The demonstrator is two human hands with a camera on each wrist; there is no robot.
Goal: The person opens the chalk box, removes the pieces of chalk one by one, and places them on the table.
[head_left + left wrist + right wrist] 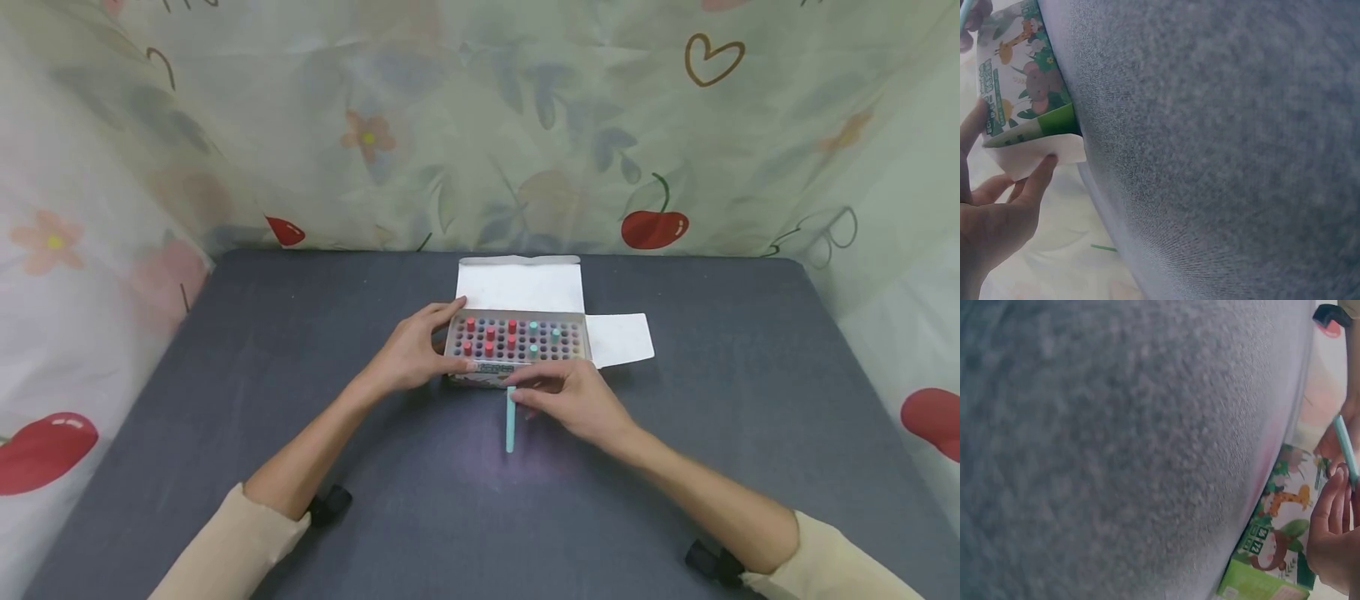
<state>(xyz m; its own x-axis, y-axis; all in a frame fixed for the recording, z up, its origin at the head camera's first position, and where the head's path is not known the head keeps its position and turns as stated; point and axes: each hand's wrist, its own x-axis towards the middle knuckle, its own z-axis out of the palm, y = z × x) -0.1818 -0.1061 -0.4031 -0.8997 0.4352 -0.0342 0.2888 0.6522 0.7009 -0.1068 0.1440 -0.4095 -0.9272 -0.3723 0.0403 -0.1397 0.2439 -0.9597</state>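
Observation:
Between its thumb and fingers, my right hand (577, 400) pinches a slim teal pen-like stick (510, 421). The stick hangs upright just in front of a printed cardboard box (483, 379). Inside the opened box is a grid of round holes, with several red sticks (512, 342) and several teal ones (533, 327) poking up. My left hand (412, 346) grips the box's left end, thumb at the front edge and index finger at the back corner. In the left wrist view, its fingers lie against a white side flap (1035, 153). Animal drawings cover the box front (1285, 503) in the right wrist view.
A white lid (520, 286) is folded back behind the box, and another white flap (621, 338) sticks out to the right. The box stands on a dark grey cloth-covered table (420, 517). A patterned curtain (480, 125) surrounds the back and sides.

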